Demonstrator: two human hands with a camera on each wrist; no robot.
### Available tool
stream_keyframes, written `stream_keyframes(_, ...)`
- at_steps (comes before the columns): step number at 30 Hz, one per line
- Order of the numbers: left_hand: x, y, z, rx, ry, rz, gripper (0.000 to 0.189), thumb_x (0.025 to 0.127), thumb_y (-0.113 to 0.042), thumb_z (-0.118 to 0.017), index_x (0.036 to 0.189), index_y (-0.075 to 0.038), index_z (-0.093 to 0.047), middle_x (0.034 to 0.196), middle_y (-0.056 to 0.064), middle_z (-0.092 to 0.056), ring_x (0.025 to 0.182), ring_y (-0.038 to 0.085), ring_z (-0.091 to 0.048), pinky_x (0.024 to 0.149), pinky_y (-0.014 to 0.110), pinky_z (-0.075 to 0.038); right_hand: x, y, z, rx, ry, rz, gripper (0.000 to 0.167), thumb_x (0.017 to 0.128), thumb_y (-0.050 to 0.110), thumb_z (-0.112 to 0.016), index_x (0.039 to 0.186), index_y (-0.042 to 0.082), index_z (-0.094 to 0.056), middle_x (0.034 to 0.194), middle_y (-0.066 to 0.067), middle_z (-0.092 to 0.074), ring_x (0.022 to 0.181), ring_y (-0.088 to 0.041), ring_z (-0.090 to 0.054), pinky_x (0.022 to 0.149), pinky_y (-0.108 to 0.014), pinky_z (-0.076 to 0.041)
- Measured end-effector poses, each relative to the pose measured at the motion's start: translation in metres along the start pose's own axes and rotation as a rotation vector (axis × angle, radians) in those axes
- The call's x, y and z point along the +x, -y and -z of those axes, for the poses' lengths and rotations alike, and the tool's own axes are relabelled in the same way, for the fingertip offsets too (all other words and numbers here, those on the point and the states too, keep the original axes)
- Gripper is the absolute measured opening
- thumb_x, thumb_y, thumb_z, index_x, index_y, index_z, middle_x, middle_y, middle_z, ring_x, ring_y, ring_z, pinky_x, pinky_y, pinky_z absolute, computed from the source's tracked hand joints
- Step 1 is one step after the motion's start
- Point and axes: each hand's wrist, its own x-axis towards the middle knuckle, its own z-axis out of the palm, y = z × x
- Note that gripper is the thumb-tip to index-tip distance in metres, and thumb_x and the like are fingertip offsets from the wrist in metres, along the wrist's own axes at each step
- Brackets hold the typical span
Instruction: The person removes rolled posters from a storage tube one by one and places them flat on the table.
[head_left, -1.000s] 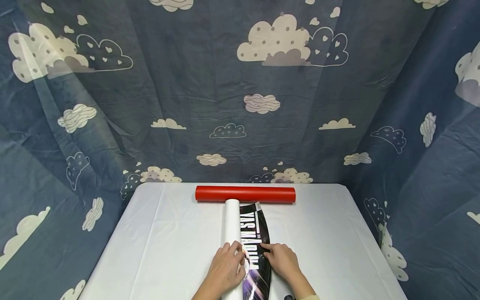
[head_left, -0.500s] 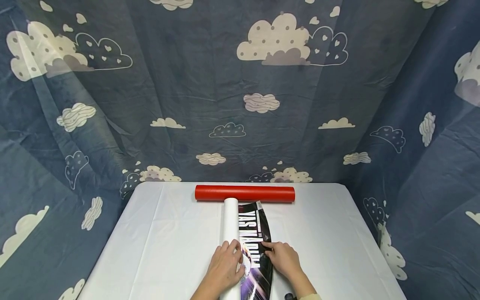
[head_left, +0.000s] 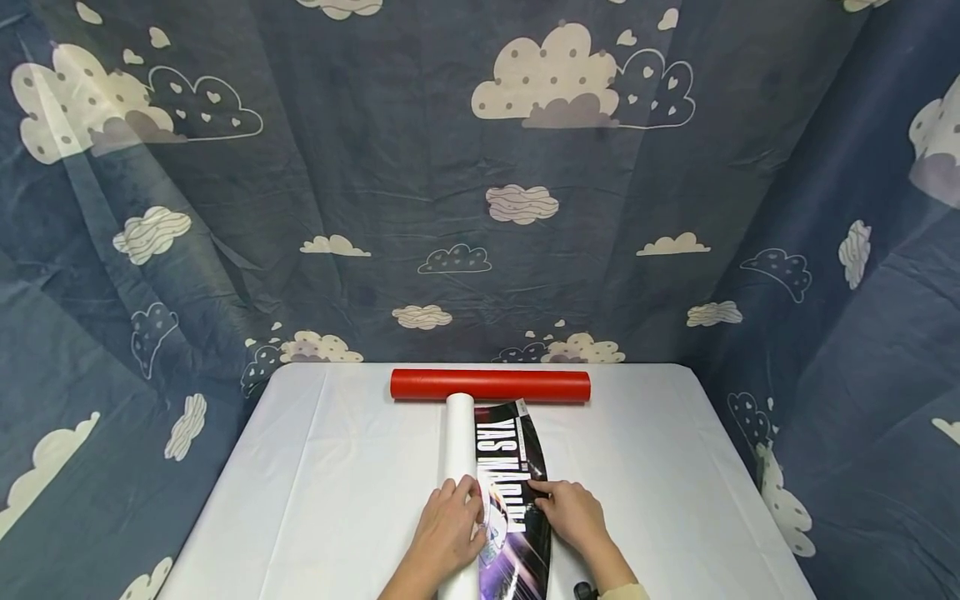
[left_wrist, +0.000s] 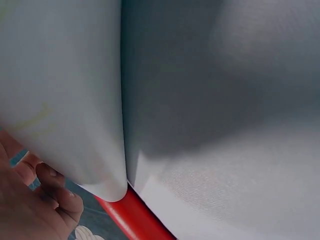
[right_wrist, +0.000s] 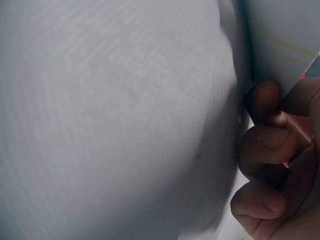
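Observation:
A poster lies lengthwise on the white table, partly rolled, with its white back forming a roll (head_left: pixel 460 442). To the right of the roll shows a printed strip (head_left: pixel 534 450), black and purple with large white letters. My left hand (head_left: pixel 442 529) rests over the roll, its fingers bent at the edge of the print. Thumb and forefinger of my right hand (head_left: pixel 576 517) pinch the poster's free right edge. In the right wrist view that hand's other fingers (right_wrist: pixel 270 145) curl beneath the sheet's white back (right_wrist: pixel 280 35). The roll's white side (left_wrist: pixel 65 90) fills the left wrist view's left part.
A red roll (head_left: pixel 491 385) lies crosswise at the table's back edge, just beyond the poster's far end. The white-covered table (head_left: pixel 360 475) extends on both sides. Dark blue cloth with cloud prints (head_left: pixel 420 167) hangs behind and at the sides. A small black object (head_left: pixel 585 590) shows by the right wrist.
The printed strip has widened a little as the right hand moved slightly right with the edge. The roll and left hand shifted slightly left. The red roll stays in place.

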Motion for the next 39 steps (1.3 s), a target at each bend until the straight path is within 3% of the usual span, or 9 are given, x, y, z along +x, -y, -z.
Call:
stream_keyframes(7, 0.000, 0.002, -0.001, 0.015, -0.027, 0.007, 0.018, 0.070, -0.023, -0.079, 0.071, -0.026, -0.061, 0.107, -0.007, -0.062, 0.084, 0.012, -0.046, 0.066, 0.022, -0.029, 0.001, -0.004, 0.001, -0.005, 0.006, -0.037, 0.031, 0.090, 0.021, -0.082, 0.120, 0.030, -0.083, 0.053, 0.006, -0.048, 0.062, -0.016, -0.042, 0.054, -0.033, -0.032)
stream_keyframes(13, -0.001, 0.003, -0.002, 0.005, -0.017, 0.017, 0.023, 0.071, -0.031, -0.085, 0.072, -0.026, -0.063, 0.108, -0.008, -0.060, 0.086, 0.012, -0.046, 0.068, 0.023, -0.033, 0.002, -0.008, 0.002, -0.011, 0.014, -0.038, 0.032, 0.091, 0.021, -0.082, 0.121, 0.030, -0.082, 0.054, 0.006, -0.048, 0.061, -0.016, -0.043, 0.054, -0.033, -0.033)
stream_keyframes(20, -0.002, 0.005, 0.000, 0.049, -0.031, 0.024, 0.018, 0.069, -0.020, -0.078, 0.072, -0.025, -0.062, 0.105, -0.007, -0.061, 0.085, 0.013, -0.047, 0.067, 0.023, -0.031, 0.003, -0.015, 0.006, -0.015, 0.009, -0.063, 0.032, 0.091, 0.022, -0.082, 0.121, 0.032, -0.082, 0.057, 0.005, -0.051, 0.063, -0.017, -0.045, 0.054, -0.034, -0.035)
stream_keyframes(25, -0.002, 0.006, 0.001, 0.035, -0.038, 0.030, 0.020, 0.071, -0.025, -0.083, 0.071, -0.026, -0.062, 0.106, -0.007, -0.061, 0.086, 0.013, -0.048, 0.067, 0.023, -0.034, 0.005, -0.018, 0.006, -0.004, 0.010, -0.052, 0.032, 0.091, 0.022, -0.082, 0.122, 0.031, -0.082, 0.057, 0.006, -0.048, 0.062, -0.017, -0.043, 0.054, -0.034, -0.033)
stream_keyframes(34, -0.004, 0.009, 0.002, 0.054, -0.074, 0.008, 0.022, 0.067, -0.020, -0.081, 0.070, -0.025, -0.060, 0.100, -0.006, -0.060, 0.082, 0.014, -0.046, 0.065, 0.023, -0.026, 0.003, -0.021, 0.011, -0.015, -0.002, -0.056, 0.032, 0.089, 0.023, -0.083, 0.119, 0.032, -0.083, 0.070, -0.001, -0.069, 0.070, -0.020, -0.060, 0.057, -0.039, -0.043)
stream_keyframes(39, -0.006, 0.011, 0.000, 0.046, -0.072, 0.020, 0.025, 0.068, -0.024, -0.084, 0.068, -0.026, -0.059, 0.102, -0.008, -0.060, 0.082, 0.014, -0.046, 0.065, 0.024, -0.029, 0.004, -0.024, 0.012, -0.011, 0.014, -0.080, 0.032, 0.090, 0.024, -0.082, 0.120, 0.032, -0.082, 0.075, -0.003, -0.073, 0.070, -0.020, -0.057, 0.056, -0.037, -0.040)
